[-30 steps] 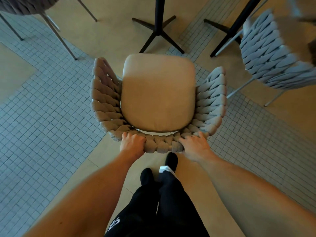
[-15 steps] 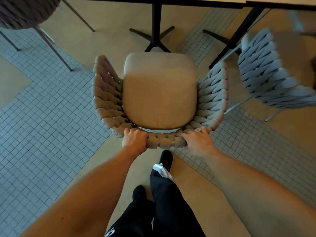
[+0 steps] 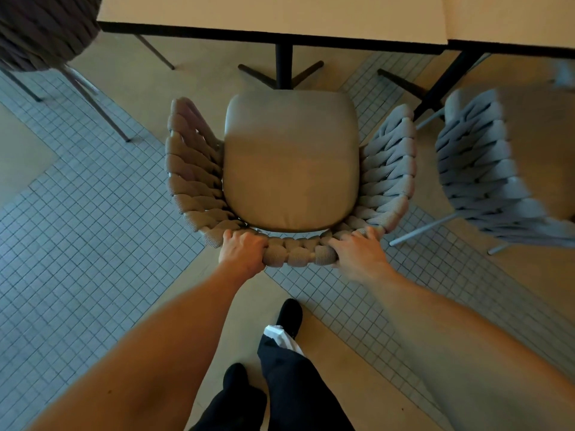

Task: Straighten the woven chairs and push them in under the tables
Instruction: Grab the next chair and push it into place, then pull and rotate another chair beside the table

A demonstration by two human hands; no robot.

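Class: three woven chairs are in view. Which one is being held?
The middle chair, with the tan cushion: left hand and right hand grip its back rim.

One head-worn wide-angle view looks steeply down and forward from standing height; the woven chair [image 3: 289, 181] sits close at centre, the worktop [image 3: 273, 17] edge at 12 o'clock.

Dim, warm light; wide-angle bending at edges, right chair [image 3: 485, 169] motion-blurred.
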